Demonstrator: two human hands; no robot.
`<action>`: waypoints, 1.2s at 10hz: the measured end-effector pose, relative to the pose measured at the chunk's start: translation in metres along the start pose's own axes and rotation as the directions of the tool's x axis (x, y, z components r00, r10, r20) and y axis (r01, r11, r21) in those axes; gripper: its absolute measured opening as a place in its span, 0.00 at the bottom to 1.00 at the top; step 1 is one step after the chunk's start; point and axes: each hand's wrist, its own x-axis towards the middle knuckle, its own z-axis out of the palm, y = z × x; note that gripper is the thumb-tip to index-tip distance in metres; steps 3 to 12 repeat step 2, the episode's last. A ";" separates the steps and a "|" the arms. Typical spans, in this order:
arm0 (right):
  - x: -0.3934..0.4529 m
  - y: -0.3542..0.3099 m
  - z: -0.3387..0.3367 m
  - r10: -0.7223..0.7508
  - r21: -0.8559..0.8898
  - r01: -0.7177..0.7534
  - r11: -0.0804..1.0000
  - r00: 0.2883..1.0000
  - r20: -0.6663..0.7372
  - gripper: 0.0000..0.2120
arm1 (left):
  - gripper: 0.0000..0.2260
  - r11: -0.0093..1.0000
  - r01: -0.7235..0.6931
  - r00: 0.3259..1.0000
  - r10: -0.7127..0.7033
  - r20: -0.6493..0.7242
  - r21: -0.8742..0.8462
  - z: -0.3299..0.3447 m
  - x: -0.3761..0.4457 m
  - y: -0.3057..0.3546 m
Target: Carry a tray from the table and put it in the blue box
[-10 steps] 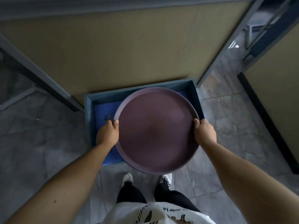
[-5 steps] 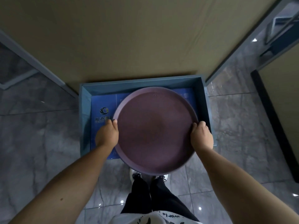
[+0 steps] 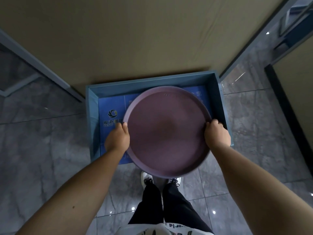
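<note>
A round purple tray (image 3: pixel 166 131) with a low rim is held level in the air over the blue box (image 3: pixel 92 116) on the floor. My left hand (image 3: pixel 116 139) grips the tray's left rim and my right hand (image 3: pixel 216 134) grips its right rim. The tray covers most of the box's middle and right; its near edge juts out past the box's front wall. A blue printed sheet (image 3: pixel 111 106) with a logo lines the box's bottom.
The box stands on grey marble floor tiles (image 3: pixel 42 146) against a tan panel (image 3: pixel 135 39). Grey metal legs (image 3: pixel 42 68) slant at both sides. My feet in white shoes (image 3: pixel 147 179) stand just in front of the box.
The view has tipped further down and closer over the box, so more of its bottom and logo shows. The tray, still in both hands, sits further over the box.
</note>
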 end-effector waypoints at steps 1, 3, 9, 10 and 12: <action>0.002 -0.007 -0.013 0.043 -0.026 -0.041 0.999 0.998 0.049 0.14 | 0.24 1.000 -0.008 1.000 0.008 -0.001 -0.010 -0.011 0.001 0.000; -0.010 -0.016 -0.031 -0.015 -0.038 0.014 0.999 0.999 -0.030 0.13 | 0.23 0.997 -0.078 0.994 0.079 -0.078 0.009 -0.022 -0.002 0.001; -0.010 -0.016 -0.031 -0.015 -0.038 0.014 0.999 0.999 -0.030 0.13 | 0.23 0.997 -0.078 0.994 0.079 -0.078 0.009 -0.022 -0.002 0.001; -0.010 -0.016 -0.031 -0.015 -0.038 0.014 0.999 0.999 -0.030 0.13 | 0.23 0.997 -0.078 0.994 0.079 -0.078 0.009 -0.022 -0.002 0.001; -0.010 -0.016 -0.031 -0.015 -0.038 0.014 0.999 0.999 -0.030 0.13 | 0.23 0.997 -0.078 0.994 0.079 -0.078 0.009 -0.022 -0.002 0.001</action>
